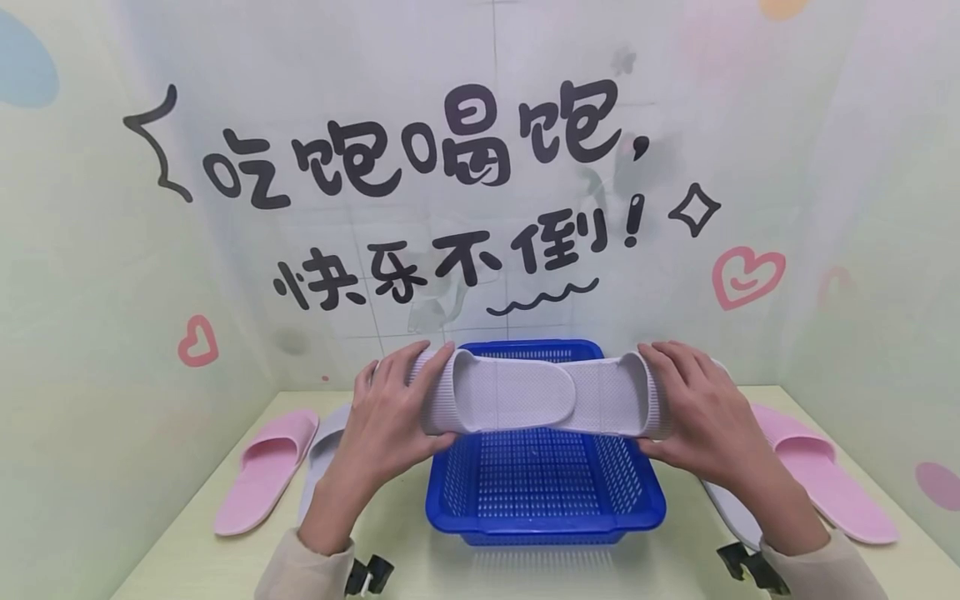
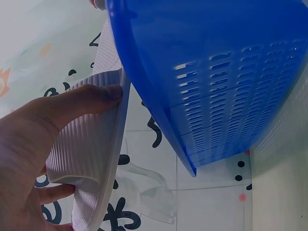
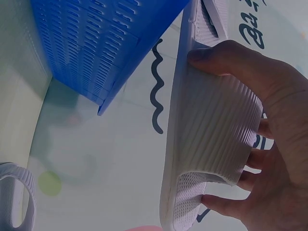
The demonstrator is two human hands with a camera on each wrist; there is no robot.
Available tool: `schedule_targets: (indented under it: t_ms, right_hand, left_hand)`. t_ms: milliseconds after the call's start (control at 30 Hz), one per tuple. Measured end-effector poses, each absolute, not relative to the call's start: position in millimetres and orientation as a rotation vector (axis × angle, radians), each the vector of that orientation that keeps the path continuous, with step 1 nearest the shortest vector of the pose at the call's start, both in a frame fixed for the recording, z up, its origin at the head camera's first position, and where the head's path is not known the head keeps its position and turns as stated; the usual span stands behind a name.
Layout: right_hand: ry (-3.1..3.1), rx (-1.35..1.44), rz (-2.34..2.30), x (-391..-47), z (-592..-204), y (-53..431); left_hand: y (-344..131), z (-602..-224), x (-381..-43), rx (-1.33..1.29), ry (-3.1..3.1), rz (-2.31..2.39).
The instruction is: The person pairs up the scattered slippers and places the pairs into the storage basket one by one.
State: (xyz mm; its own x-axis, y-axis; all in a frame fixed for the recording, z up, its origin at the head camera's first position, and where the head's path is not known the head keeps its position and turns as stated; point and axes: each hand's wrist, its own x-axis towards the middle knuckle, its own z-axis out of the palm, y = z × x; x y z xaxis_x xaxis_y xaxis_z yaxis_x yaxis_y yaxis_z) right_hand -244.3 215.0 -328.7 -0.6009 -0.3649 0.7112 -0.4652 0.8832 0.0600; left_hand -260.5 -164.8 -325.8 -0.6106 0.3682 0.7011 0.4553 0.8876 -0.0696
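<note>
Head view: my left hand [image 1: 386, 425] and right hand [image 1: 708, 417] each curl round one of the white slippers [image 1: 517, 396], heels overlapping between them, above the blue basket [image 1: 546, 526]; if either grip slackens, one could drop askew onto its rim.

My bare right hand [image 3: 281, 108] grips a white, ribbed-strap slipper [image 3: 211, 125], thumb [image 3: 214, 58] pressed on the strap's edge. Near it is a blue perforated plastic basket [image 3: 96, 53]; a greyish ribbed slipper [image 3: 25, 175] shows partly, lower left.
</note>
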Motion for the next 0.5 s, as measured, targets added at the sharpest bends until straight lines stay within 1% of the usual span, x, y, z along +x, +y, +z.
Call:
schedule_targets:
  t_ms: [500]
  right_hand:
    - [-2.275,0.592,0.167,-244.5,-328.2,216.3]
  left_hand:
    - [-164.7,-325.0,-260.3,-0.591,-2.288,-0.156]
